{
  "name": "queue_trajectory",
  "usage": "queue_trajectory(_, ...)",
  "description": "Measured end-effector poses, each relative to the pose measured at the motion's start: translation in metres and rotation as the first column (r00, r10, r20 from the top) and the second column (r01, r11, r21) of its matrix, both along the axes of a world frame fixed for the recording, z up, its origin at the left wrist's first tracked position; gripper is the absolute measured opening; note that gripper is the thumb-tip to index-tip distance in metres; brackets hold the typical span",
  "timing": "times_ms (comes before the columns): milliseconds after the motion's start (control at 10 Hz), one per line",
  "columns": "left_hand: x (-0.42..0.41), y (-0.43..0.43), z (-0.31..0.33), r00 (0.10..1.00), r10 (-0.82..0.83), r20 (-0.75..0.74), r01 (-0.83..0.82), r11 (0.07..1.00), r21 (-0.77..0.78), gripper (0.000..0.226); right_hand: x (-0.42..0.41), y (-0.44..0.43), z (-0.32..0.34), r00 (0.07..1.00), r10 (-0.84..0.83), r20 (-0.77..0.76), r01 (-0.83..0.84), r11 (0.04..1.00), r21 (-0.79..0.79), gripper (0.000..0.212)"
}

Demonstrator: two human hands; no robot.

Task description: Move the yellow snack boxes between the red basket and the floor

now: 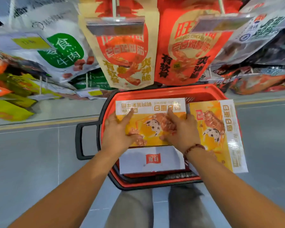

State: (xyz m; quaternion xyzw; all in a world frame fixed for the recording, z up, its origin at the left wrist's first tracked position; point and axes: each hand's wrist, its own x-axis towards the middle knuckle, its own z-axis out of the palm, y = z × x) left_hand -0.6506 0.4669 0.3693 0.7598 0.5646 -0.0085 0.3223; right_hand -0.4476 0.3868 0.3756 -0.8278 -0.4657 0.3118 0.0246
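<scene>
Two glossy flat boxes (148, 134) — plastic basket (155, 94)

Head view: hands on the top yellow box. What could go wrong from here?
1. The left hand and right hand lie flat on the top yellow box, not gripping; it could slide.
2. The second yellow box overhangs the right rim of the red basket; a nudge might tip it out.

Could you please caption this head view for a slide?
Left hand and right hand rest on a yellow snack box over the red basket, second box alongside.
</scene>
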Motion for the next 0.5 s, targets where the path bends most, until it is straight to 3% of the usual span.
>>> queue_trajectory(200,-0.001,-0.001,-0.006,0.998,-0.051,-0.043,0.052,0.998,0.031,0.092,-0.002,-0.002,-0.005,0.999,0.024,0.046,-0.024,1.0,-0.005,0.1)
queue_trajectory(300,-0.003,-0.001,-0.003,0.999,-0.045,-0.024,0.045,0.999,0.001,0.093,-0.006,-0.002,0.005,1.0,0.002,-0.002,-0.002,1.0,-0.011,0.099)
queue_trajectory(400,-0.004,0.0,0.003,0.996,-0.082,-0.043,0.081,0.996,-0.032,0.095,-0.007,-0.01,0.021,1.0,0.001,0.011,-0.001,1.0,-0.024,0.089)
queue_trajectory(500,0.0,0.001,0.029,0.992,-0.071,-0.106,0.069,0.997,-0.026,0.09,-0.006,-0.02,0.042,0.998,-0.064,0.008,0.062,0.991,0.118,0.064)
